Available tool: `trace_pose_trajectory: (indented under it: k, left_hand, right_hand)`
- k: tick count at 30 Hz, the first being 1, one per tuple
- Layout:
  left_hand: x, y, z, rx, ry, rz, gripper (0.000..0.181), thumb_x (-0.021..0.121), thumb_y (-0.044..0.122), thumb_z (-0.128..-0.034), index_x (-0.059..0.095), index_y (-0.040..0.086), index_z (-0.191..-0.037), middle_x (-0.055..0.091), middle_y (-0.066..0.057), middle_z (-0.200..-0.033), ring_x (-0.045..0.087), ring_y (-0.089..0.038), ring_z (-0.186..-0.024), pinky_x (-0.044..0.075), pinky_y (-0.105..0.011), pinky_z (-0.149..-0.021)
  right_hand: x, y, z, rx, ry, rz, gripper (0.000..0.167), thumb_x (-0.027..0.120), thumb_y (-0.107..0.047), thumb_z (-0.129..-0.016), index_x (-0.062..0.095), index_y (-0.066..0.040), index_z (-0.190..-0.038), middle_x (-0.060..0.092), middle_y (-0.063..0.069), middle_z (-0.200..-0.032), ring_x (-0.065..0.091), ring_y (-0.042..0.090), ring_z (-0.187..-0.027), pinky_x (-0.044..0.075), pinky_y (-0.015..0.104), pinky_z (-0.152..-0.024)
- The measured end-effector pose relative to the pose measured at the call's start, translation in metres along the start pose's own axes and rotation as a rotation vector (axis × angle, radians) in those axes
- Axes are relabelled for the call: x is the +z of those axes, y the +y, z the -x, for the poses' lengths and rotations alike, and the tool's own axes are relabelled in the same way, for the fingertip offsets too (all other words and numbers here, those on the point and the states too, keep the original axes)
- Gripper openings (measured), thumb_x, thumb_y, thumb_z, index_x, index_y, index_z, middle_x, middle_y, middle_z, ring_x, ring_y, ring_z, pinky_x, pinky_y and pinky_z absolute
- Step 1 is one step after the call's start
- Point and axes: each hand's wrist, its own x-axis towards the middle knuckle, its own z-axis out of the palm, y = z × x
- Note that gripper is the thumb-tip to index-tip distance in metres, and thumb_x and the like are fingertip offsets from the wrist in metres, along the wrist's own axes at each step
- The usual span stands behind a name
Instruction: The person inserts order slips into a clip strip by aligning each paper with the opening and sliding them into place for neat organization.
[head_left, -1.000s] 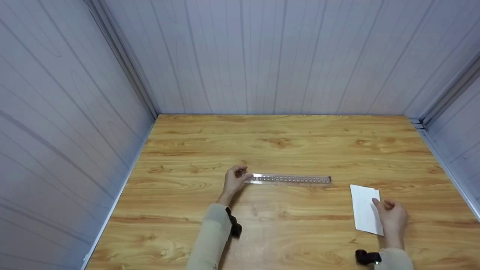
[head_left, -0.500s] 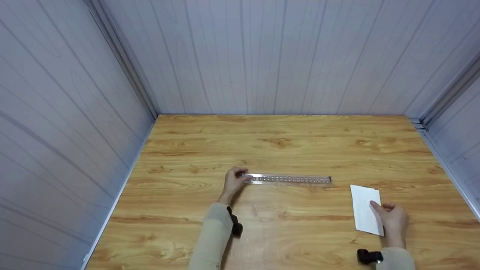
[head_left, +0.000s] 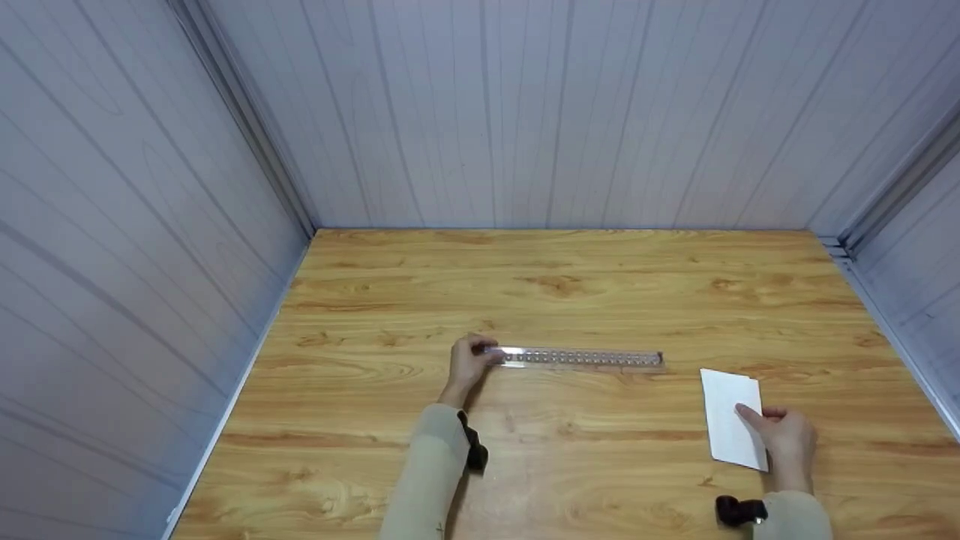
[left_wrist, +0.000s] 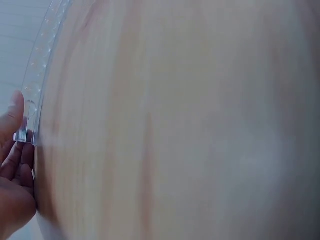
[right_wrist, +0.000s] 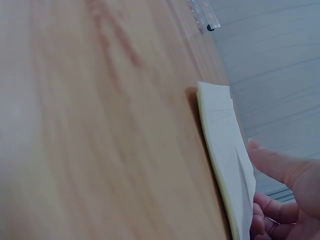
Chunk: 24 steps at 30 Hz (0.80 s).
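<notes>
A long clear plastic strip (head_left: 581,358) with two rows of small round bumps lies crosswise on the wooden table. My left hand (head_left: 466,364) pinches its left end, thumb on top; in the left wrist view, fingers of the left hand (left_wrist: 15,192) show below that end of the strip (left_wrist: 42,60). To the right is a white pad of paper (head_left: 724,420), with a yellowish side edge in the right wrist view. My right hand (head_left: 787,444) holds the pad's right edge, thumb over the top face. Most of the other right-hand fingers are hidden behind it.
The wood-grain table (head_left: 555,285) is bounded by a pale panelled back wall (head_left: 525,112) and side walls on the left and right. Black wrist devices (head_left: 472,446) are worn on both sleeves. Bare tabletop lies between the strip and the pad.
My right thumb has slid slightly left onto the white pad, and its fingers have closed at the edge. The left fingers have come down closer round the strip's end. Strip and pad stay put.
</notes>
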Motion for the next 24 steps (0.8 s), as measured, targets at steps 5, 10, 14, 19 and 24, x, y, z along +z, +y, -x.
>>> trace_pose_trajectory:
  k: [5,10,14,19,24]
  left_hand:
    - [0.000,0.000,0.000,0.004,-0.011,0.002,0.017,0.073,0.001,-0.0688,0.066,-0.006,-0.083,0.062,-0.013,-0.080,0.056,-0.024,-0.077,0.046,-0.029,-0.070]
    - [0.001,-0.002,-0.001,0.022,-0.011,-0.015,0.016,0.073,0.001,-0.0681,0.067,-0.005,-0.081,0.061,-0.012,-0.078,0.055,-0.022,-0.075,0.045,-0.028,-0.068]
    - [0.001,-0.001,-0.001,0.042,-0.010,-0.029,0.015,0.073,0.001,-0.0682,0.067,-0.005,-0.080,0.061,-0.013,-0.077,0.054,-0.023,-0.074,0.045,-0.027,-0.067]
    - [0.001,-0.001,-0.001,0.030,-0.018,-0.020,0.016,0.074,0.004,-0.0680,0.067,-0.004,-0.080,0.061,-0.013,-0.079,0.055,-0.026,-0.077,0.046,-0.030,-0.069]
    - [0.003,-0.014,-0.004,0.123,-0.006,0.036,0.018,0.077,0.014,-0.0661,0.069,0.002,-0.077,0.060,-0.007,-0.074,0.054,-0.020,-0.072,0.045,-0.028,-0.065]
  right_hand:
    - [0.000,0.000,-0.001,0.013,-0.013,-0.008,0.068,0.069,-0.046,-0.070,0.052,0.011,-0.105,0.057,0.021,-0.087,0.048,0.034,-0.085,0.035,0.037,-0.068]
    - [0.000,-0.001,-0.002,0.030,-0.020,-0.009,0.063,0.070,-0.039,-0.071,0.051,0.011,-0.104,0.057,0.016,-0.080,0.048,0.031,-0.080,0.034,0.035,-0.065]
    - [0.001,-0.002,-0.001,0.042,-0.023,-0.030,0.058,0.071,-0.035,-0.072,0.050,0.010,-0.103,0.054,0.017,-0.083,0.047,0.029,-0.079,0.034,0.033,-0.063]
    - [0.002,0.000,0.000,0.026,-0.002,-0.055,0.056,0.073,-0.030,-0.070,0.051,0.011,-0.101,0.054,0.019,-0.086,0.047,0.030,-0.081,0.035,0.032,-0.063]
    - [0.001,0.001,-0.001,0.032,-0.004,-0.058,0.059,0.074,-0.031,-0.070,0.050,0.011,-0.103,0.054,0.020,-0.087,0.048,0.031,-0.082,0.036,0.032,-0.062]
